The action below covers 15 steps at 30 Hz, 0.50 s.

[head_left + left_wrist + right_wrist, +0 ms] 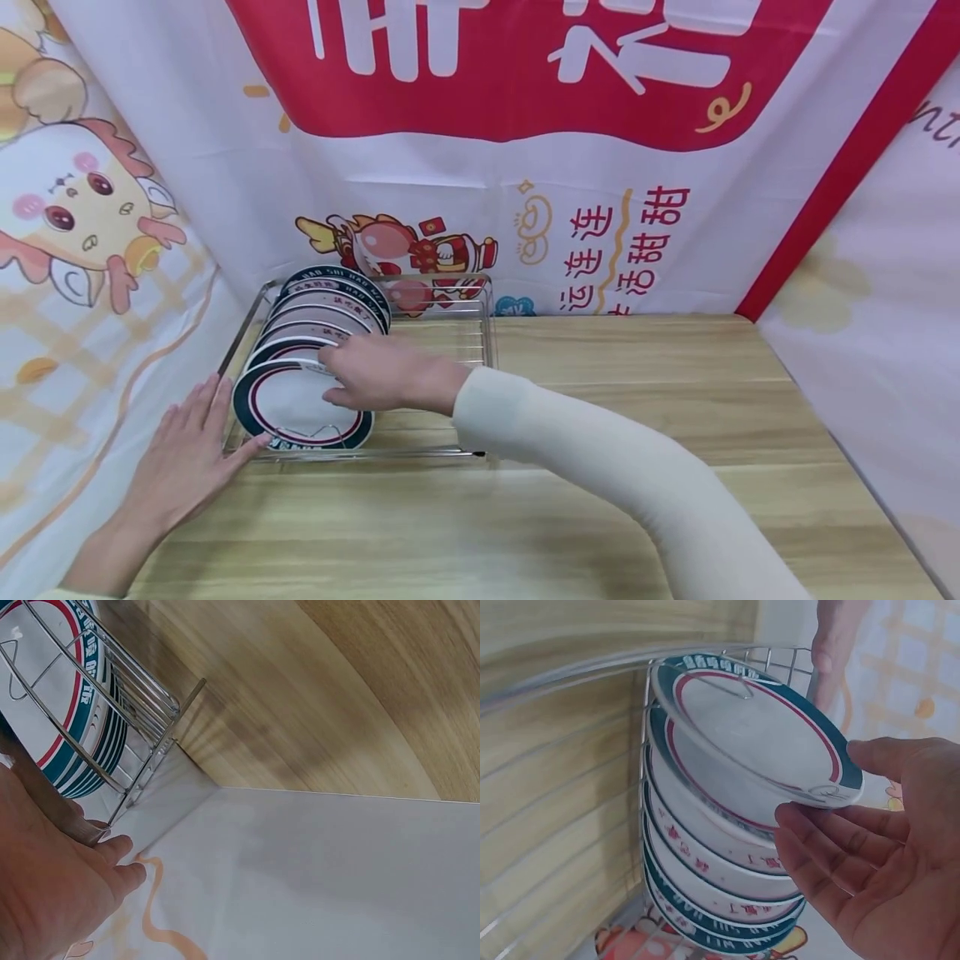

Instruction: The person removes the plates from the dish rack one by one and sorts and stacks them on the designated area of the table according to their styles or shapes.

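White cloth (202, 150) hangs around three sides of the place, and on the back part there is a big red panel (510, 112) with white characters. A yellow cartoon animal (93, 200) is printed on the left side. Below this lies the table (600, 508), with a light wood pattern.

On the table, near the left cloth, a metal wire rack (438, 453) stands. Several plates (322, 312) are in its left half, one behind another in a tilted row. Some have dark green rims with white letters; others show red characters on a pale band.

The left hand (183, 454) lies at the front left corner of the rack. Its fingers are rather straight along the outer side, and the thumb reaches to the front bar; it touches the rack without closing around it.

The right hand (378, 372) is partly closed: thumb and fingers pinch the upper edge of the front plate (292, 400). This plate is in the rack, leaning, with a white middle, a thin red ring and a dark green rim.
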Each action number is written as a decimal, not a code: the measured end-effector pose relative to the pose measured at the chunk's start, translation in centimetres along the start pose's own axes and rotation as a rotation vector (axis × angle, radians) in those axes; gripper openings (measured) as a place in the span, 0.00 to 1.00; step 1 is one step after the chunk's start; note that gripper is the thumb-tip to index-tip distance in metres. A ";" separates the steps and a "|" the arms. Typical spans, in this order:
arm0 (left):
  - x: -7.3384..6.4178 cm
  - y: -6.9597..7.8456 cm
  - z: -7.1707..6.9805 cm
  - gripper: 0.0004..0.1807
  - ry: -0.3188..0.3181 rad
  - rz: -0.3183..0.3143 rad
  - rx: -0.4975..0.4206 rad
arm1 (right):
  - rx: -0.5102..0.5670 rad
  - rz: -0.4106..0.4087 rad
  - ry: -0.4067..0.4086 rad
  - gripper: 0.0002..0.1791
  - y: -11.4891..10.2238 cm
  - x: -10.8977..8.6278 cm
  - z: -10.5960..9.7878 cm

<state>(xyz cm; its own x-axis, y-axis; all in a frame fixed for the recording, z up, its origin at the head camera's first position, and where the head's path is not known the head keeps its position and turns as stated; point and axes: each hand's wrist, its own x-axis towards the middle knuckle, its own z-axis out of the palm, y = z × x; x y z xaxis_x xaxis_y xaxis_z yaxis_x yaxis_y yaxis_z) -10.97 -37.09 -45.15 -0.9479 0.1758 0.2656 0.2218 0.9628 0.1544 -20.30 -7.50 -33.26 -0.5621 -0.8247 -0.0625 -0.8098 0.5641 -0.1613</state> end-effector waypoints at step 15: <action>-0.1 0.2 -0.1 0.55 -0.020 -0.028 -0.013 | 0.105 0.041 -0.041 0.16 -0.6 2.5 1.9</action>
<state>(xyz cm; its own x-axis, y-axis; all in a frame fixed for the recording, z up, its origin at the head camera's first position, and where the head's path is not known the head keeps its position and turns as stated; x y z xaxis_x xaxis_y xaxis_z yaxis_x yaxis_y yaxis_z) -10.84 -36.92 -45.03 -0.9583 0.1530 0.2416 0.1979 0.9646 0.1742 -20.93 -9.98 -35.20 -0.5855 -0.8031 -0.1107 -0.7629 0.5920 -0.2598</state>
